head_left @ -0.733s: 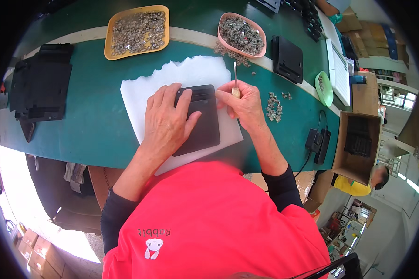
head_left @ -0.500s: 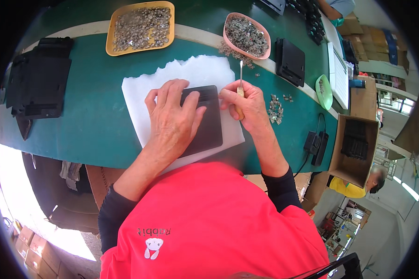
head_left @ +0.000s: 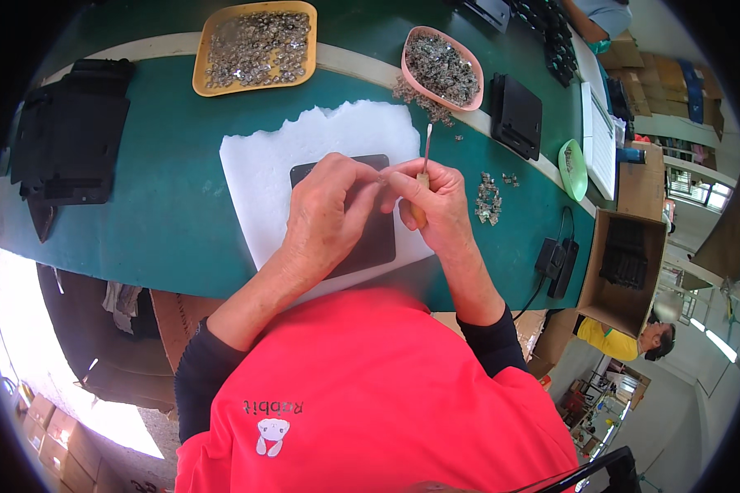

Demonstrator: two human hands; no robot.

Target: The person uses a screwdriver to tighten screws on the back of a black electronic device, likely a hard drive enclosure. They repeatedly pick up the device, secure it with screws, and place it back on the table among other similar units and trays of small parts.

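Observation:
A dark flat panel [head_left: 372,238] with rounded corners lies on a white foam sheet [head_left: 251,177] with a torn far edge. Above the panel, my left hand [head_left: 325,214] has its thumb and forefinger pinched together, and what they hold is too small to make out. My right hand [head_left: 437,205] is closed round a screwdriver [head_left: 422,212] with a yellowish handle, its metal shaft pointing away from me. The thumb and forefinger of that hand meet my left fingertips over the panel's far right part.
Small clear and metallic parts fill a yellow tray [head_left: 197,78] and a pink tray [head_left: 478,97]. Loose metal clips [head_left: 488,200] lie right of the sheet. Black housings [head_left: 74,144] are stacked left; another black unit [head_left: 516,115] and a green bowl [head_left: 574,171] stand right.
My left hand has lifted from the panel and moved right, its spread fingers closing to a pinch against my right fingertips. The screwdriver has stayed in my right hand.

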